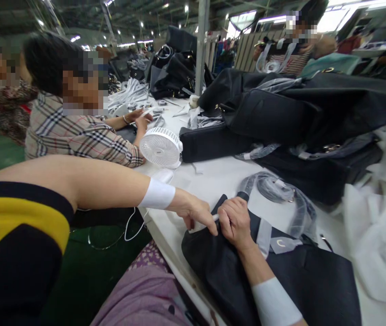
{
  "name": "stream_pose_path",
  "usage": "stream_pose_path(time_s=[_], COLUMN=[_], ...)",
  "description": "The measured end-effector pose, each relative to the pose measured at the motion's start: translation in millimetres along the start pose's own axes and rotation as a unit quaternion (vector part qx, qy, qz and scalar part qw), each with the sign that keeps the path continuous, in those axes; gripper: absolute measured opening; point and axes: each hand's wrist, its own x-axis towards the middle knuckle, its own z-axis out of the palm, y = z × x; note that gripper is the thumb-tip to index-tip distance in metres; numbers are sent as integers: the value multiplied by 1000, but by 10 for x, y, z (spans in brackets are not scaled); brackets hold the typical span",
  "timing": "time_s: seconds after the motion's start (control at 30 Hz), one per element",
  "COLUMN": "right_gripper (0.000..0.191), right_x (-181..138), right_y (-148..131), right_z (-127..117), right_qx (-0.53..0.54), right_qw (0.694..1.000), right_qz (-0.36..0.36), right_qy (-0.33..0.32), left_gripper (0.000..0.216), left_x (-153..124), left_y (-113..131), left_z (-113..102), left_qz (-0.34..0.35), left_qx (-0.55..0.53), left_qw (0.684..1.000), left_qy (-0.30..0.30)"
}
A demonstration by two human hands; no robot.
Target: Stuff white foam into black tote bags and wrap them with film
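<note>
A black handbag (311,276) lies on the white table in front of me, with a pale tag (283,245) and a wrapped strap on it. My right hand (235,222) is closed over the bag's upper edge, fingers curled tight. Just left of it, my left hand (198,213) bends down at the bag's left end, its index finger on the black material and its thumb tucked beneath. A small whitish piece (216,217) shows between the two hands; what it is I cannot tell. Plastic-wrapped straps (274,188) lie coiled behind the bag.
A white fan (161,147) stands at the table's left edge, its cable hanging down. Black bags (274,113) are heaped at the back right, near a metal post (201,50). White wrapping (373,244) lies right. A co-worker in a plaid shirt (77,133) sits left, handling pale strips.
</note>
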Motion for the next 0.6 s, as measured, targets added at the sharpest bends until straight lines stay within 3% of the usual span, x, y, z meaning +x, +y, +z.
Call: stream_pose_path(time_s=[0.1, 0.2, 0.27, 0.37, 0.43, 0.5, 0.57, 0.6], right_gripper=[22, 24, 24, 25, 24, 24, 24, 23], right_x=[0, 15, 28, 41, 44, 43, 41, 41], right_y=[10, 3, -8, -22, -28, -32, -32, -32], right_z=[14, 28, 37, 47, 50, 47, 41, 38], right_qx=[-2, -3, -2, -3, -3, -2, 0, 0], right_qw=[1000, 1000, 1000, 1000, 999, 999, 999, 999], right_qz=[1, 2, 3, 3, 1, -1, -1, 1], right_qy=[-5, -15, -18, -27, -36, -44, -45, -43], left_gripper=[46, 52, 50, 38, 30, 29, 34, 34], left_x=[-16, 84, 157, 194, 169, 126, 83, 62], left_y=[-122, -339, -486, -660, -725, -740, -711, -684], left_z=[4, 64, 141, 277, 356, 417, 457, 470], left_qz=[-8, 2, 25, 63, 82, 90, 55, 25], left_qx=[-102, -274, -359, -392, -372, -323, -303, -316], left_qw=[995, 961, 933, 917, 919, 917, 899, 890], left_qy=[-1, -22, -2, 41, 98, 214, 310, 328])
